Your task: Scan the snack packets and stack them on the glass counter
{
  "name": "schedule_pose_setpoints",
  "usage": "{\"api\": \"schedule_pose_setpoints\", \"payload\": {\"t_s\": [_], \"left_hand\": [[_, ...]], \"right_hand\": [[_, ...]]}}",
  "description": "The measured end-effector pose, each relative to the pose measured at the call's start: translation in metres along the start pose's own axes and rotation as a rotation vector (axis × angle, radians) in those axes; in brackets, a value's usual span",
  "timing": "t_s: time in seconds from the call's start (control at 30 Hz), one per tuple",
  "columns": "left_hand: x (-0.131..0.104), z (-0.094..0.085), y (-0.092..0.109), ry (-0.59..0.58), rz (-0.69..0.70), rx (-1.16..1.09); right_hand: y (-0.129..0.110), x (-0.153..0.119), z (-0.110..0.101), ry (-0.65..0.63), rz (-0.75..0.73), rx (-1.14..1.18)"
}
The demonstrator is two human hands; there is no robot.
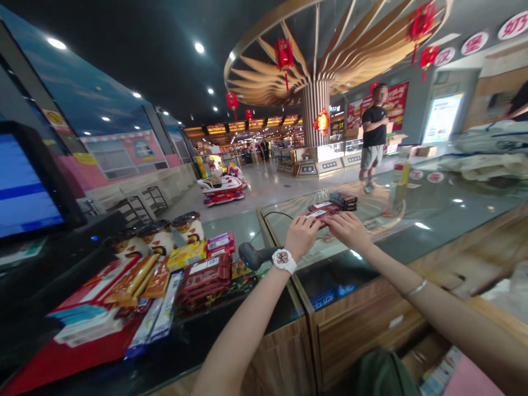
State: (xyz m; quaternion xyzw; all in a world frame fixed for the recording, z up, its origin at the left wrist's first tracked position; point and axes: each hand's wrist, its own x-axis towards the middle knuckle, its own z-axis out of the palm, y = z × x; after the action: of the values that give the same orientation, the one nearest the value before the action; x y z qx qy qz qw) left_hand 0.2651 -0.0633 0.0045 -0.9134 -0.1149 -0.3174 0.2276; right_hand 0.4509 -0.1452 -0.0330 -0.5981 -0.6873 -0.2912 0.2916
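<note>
My left hand (303, 235), with a white watch on the wrist, has its fingers curled over a dark red-brown snack packet (323, 207) at the glass counter. From the right, my right hand (347, 228) grips the other end of the same packets; the fingers partly cover them, so I cannot tell how many are held. Just behind lies a small stack of dark packets (343, 199). A black handheld barcode scanner (256, 256) rests beside my left wrist.
To the left are a pile of brown packets (207, 272), a yellow box (186, 254), several lidded cups (187, 226) and a monitor (31, 181). A tall yellowish carton (398, 184) stands on the counter's right. A person (373, 129) stands beyond the counter.
</note>
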Motion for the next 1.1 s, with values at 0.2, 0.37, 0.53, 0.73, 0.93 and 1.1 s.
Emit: {"api": "schedule_pose_setpoints", "payload": {"t_s": [0.2,0.37,0.53,0.73,0.93,1.1], "left_hand": [[0.032,0.036,0.003,-0.085,-0.237,-0.026],[0.056,0.064,0.002,-0.209,-0.462,-0.112],[0.061,0.093,0.0,-0.17,-0.516,-0.258],[0.057,0.122,-0.005,-0.195,-0.418,-0.365],[0.064,0.126,-0.005,-0.394,-0.526,-0.395],[0.065,0.124,-0.003,-0.452,-0.531,-0.411]], "right_hand": [[0.042,0.021,0.013,-0.009,0.07,-0.133],[0.064,0.04,0.033,-0.029,0.13,-0.18],[0.079,0.048,0.052,-0.061,0.167,-0.208],[0.091,0.052,0.067,-0.142,0.198,-0.258],[0.095,0.056,0.079,-0.221,0.232,-0.303],[0.098,0.053,0.084,-0.272,0.256,-0.296]]}}
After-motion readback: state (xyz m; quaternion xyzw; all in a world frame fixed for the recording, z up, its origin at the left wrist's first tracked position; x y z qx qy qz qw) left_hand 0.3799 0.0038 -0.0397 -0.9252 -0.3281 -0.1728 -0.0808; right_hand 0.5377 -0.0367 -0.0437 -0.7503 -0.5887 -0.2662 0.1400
